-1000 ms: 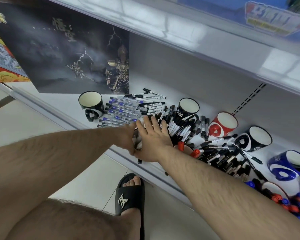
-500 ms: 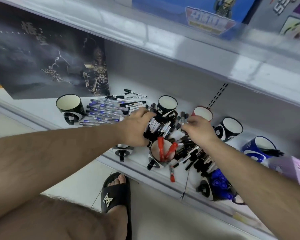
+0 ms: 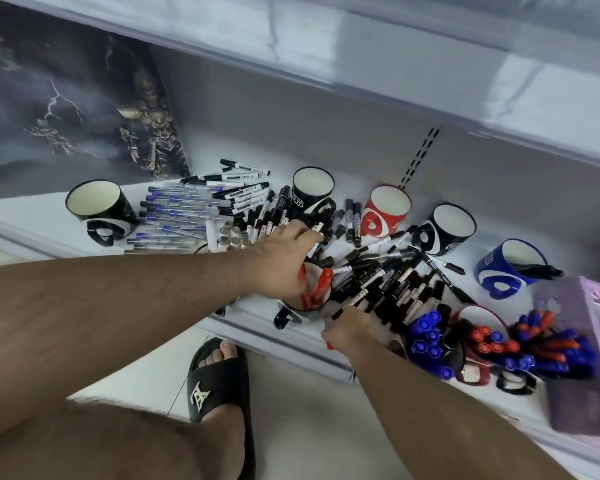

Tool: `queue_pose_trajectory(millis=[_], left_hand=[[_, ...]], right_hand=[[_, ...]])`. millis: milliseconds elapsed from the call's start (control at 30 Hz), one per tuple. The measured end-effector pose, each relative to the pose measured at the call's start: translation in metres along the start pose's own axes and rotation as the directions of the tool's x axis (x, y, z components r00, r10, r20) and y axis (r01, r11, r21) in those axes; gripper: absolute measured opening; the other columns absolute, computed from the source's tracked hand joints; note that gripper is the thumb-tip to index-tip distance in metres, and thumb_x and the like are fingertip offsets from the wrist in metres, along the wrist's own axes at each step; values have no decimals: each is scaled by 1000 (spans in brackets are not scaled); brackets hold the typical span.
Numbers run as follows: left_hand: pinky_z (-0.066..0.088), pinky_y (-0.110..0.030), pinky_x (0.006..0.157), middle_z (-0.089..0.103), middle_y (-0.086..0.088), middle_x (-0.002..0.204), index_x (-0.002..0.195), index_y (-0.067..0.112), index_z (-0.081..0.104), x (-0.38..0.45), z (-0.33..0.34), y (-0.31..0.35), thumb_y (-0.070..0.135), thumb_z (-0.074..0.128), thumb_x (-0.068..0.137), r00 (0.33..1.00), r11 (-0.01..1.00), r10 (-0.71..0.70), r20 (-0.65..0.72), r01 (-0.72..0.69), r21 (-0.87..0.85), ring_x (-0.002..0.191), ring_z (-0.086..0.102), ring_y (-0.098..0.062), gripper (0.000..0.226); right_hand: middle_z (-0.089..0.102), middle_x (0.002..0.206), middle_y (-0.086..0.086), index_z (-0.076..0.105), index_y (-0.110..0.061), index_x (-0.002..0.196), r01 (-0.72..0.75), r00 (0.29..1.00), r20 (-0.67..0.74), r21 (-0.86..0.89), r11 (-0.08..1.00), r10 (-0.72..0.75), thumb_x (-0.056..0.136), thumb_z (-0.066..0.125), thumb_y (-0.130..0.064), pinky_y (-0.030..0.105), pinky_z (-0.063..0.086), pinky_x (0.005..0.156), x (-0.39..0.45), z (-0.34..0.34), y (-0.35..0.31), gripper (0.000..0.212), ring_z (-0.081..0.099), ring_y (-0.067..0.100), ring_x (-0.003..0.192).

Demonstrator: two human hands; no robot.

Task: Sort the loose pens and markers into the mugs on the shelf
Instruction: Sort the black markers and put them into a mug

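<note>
My left hand (image 3: 284,258) reaches over a front mug holding red markers (image 3: 314,294), its fingers curled onto black markers (image 3: 321,230) in the loose pile. Lower down, at the shelf's front lip, my right hand (image 3: 347,327) pinches a red marker (image 3: 329,345). A heap of black markers (image 3: 388,282) lies between the hands and the back row. Empty mugs stand behind: black (image 3: 97,206), black (image 3: 312,192), red (image 3: 388,209), black (image 3: 451,226). The blue mug (image 3: 510,265) holds a few black pens.
Blue-capped pens (image 3: 174,216) lie stacked at left. At front right stand a mug of blue markers (image 3: 430,337), a red mug with red markers (image 3: 482,337) and mixed loose markers (image 3: 551,341). A purple box (image 3: 582,358) sits at far right. My slippered foot (image 3: 219,375) is below the shelf.
My right hand has dropped from the back of the pile to the shelf's front edge and taken the red marker there. My left hand stays on the black markers. The view has shifted right.
</note>
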State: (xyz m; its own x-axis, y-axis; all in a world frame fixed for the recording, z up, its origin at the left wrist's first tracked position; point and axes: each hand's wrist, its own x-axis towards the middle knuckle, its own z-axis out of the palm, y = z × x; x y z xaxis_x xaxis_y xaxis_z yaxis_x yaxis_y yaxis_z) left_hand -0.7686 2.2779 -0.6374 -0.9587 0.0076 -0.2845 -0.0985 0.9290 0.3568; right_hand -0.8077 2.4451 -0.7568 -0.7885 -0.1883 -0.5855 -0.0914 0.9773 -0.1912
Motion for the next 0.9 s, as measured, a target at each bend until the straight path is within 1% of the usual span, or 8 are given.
queue_pose_trajectory(millis=[133,267,367,467,533,667,767,900], left_hand=[[35,-39,109,21,-1,149,149,25,22,-1,-1,-8,23,64,81,999,999,-29,-16,28,-43,136,30,-25,80],[35,-42,110,23,-3,148,149,23,25,3,-4,-19,19,66,80,998,998,-47,-49,45,-49,136,30,-24,80],[35,-37,110,25,-4,148,148,22,27,3,-9,-23,14,66,79,996,995,-47,-76,41,-86,137,31,-24,80],[36,-37,110,26,-4,148,148,22,27,0,-13,-23,11,64,77,995,996,-54,-87,47,-82,137,33,-25,80],[39,-35,107,29,-4,146,147,22,28,-4,-13,-25,9,64,77,995,996,-54,-79,48,-79,135,36,-25,80],[41,-30,102,36,-6,144,145,21,34,-10,-15,-27,11,65,80,999,999,-37,-34,36,-39,129,44,-22,73],[41,-29,97,40,-4,140,142,22,40,-12,-15,-27,15,64,82,999,999,-32,-36,32,-6,124,48,-22,65],[43,-30,97,43,-1,132,136,25,47,-9,-11,-24,20,62,83,1000,1000,-10,0,10,26,121,50,-22,55]], right_hand=[[67,108,5,63,-13,108,-6,999,-35,13,1000,6,87,64,-22,29,51,70,7,16,0,23,65,26,100],[67,79,6,64,-6,88,-107,987,-80,323,940,139,88,55,-11,24,47,51,16,0,-1,10,65,22,64],[65,66,10,67,-7,83,-164,950,-54,750,641,306,88,56,-9,28,46,51,8,-24,0,12,58,24,49],[65,67,4,70,-20,92,49,943,-175,913,405,281,89,58,-7,29,42,53,-20,-50,-2,18,52,19,52],[69,76,0,72,-21,102,223,932,-331,846,485,149,92,59,-10,24,41,55,-41,-59,-6,19,50,10,54],[71,99,-6,77,-20,105,464,825,-531,438,770,-194,92,64,-12,23,52,73,-76,-56,-17,20,61,8,73],[71,92,-8,78,-25,98,458,820,-486,243,855,-302,90,61,-11,20,51,75,-83,-50,-30,23,64,13,80],[69,98,3,73,-26,104,372,848,-395,-31,928,-354,89,54,-9,30,53,78,-64,-41,-47,30,65,26,91]])
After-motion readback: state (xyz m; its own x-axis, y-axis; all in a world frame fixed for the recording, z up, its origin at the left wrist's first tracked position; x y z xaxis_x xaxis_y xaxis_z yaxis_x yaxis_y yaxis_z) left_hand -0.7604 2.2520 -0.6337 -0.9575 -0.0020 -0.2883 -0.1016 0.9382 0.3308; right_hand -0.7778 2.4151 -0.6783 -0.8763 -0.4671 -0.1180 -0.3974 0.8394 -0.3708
